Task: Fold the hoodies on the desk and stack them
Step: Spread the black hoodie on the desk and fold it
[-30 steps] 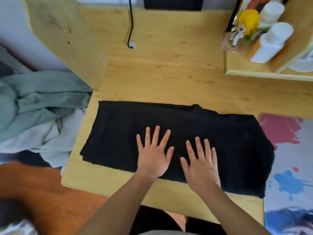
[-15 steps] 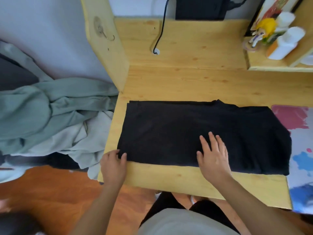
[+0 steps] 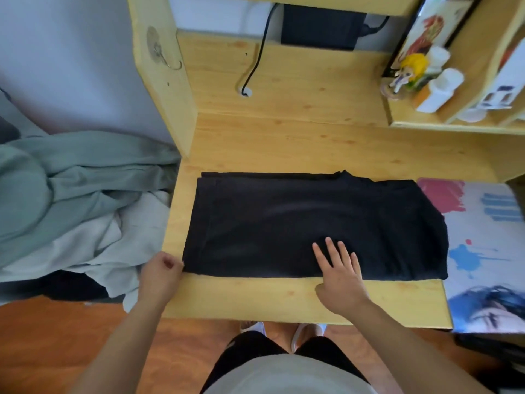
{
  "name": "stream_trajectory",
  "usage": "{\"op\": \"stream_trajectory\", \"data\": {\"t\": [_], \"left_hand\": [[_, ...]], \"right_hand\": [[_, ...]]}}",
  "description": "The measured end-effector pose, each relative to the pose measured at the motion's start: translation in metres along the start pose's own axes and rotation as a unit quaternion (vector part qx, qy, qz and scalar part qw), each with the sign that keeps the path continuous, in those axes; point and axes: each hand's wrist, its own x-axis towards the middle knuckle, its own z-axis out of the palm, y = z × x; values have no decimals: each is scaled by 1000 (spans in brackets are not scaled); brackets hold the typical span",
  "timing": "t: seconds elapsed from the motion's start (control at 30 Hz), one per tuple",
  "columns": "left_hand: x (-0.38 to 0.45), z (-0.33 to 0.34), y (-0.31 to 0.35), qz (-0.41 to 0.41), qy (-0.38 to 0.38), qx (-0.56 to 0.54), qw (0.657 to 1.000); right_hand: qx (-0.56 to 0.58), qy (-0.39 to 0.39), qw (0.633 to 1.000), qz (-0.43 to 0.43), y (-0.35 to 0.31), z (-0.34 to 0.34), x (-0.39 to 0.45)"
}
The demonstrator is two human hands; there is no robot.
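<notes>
A black hoodie (image 3: 284, 220), folded into a long flat rectangle, lies across the wooden desk (image 3: 284, 137). At its near left corner my left hand (image 3: 160, 275) has its fingers curled round the fabric edge. My right hand (image 3: 339, 273) presses flat on the hoodie's near edge right of centre, fingers straight and spread. Off the desk's left side lies a heap with a green hoodie (image 3: 56, 177) on top of a pale grey one (image 3: 93, 248).
A colourful mat (image 3: 483, 237) covers the desk's right end. A raised shelf (image 3: 426, 123) at the back right holds a figurine and white bottles. A black cable (image 3: 257, 61) drops into a hole at the back. An upright wooden side panel (image 3: 162, 81) stands at the left.
My left hand has left the middle of the hoodie, gone to its near left corner and curled onto the edge. The right hand has stayed pressed flat near the front edge.
</notes>
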Motion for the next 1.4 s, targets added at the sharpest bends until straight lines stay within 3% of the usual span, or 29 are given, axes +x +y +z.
{"op": "stream_trajectory", "data": {"t": [0.1, 0.17, 0.2, 0.3, 0.37, 0.43, 0.6, 0.77, 0.9, 1.0, 1.13, 1.2, 1.27, 1.33, 1.4], "left_hand": [[-9, 18, 17, 162, 103, 175, 966], [-15, 42, 30, 305, 100, 257, 911], [-13, 55, 33, 337, 77, 288, 893], [-2, 78, 28, 288, 41, 329, 898], [0, 78, 25, 253, 63, 300, 918], [5, 73, 36, 267, 93, 278, 918], [73, 69, 115, 412, 94, 317, 849], [134, 62, 176, 432, -34, 411, 802], [153, 50, 194, 399, -51, 383, 831], [159, 60, 207, 364, -42, 420, 830], [126, 99, 211, 326, 78, 457, 824], [83, 127, 207, 404, 81, 406, 815], [45, 158, 194, 483, 25, 374, 791], [34, 177, 179, 420, -32, 362, 832], [42, 183, 171, 329, -40, 358, 873]], "right_hand": [[89, 26, 996, -2, -2, -20, 16], [86, 92, 992, -31, 0, -33, 43], [67, 118, 990, -46, 3, -39, 62], [42, 157, 985, -54, 17, -59, 127], [49, 167, 984, -44, 26, -72, 163], [45, 172, 983, -45, 32, -83, 185], [44, 176, 981, -68, 48, -101, 201], [69, 190, 974, -102, 61, -106, 204], [116, 189, 972, -79, 66, -108, 216], [119, 202, 969, -83, 66, -107, 233], [109, 254, 955, -108, 65, -92, 243], [99, 295, 942, -125, 68, -82, 245], [96, 331, 929, -135, 70, -74, 247], [103, 351, 924, -109, 69, -75, 247], [90, 386, 917, -52, 59, -77, 236]]}}
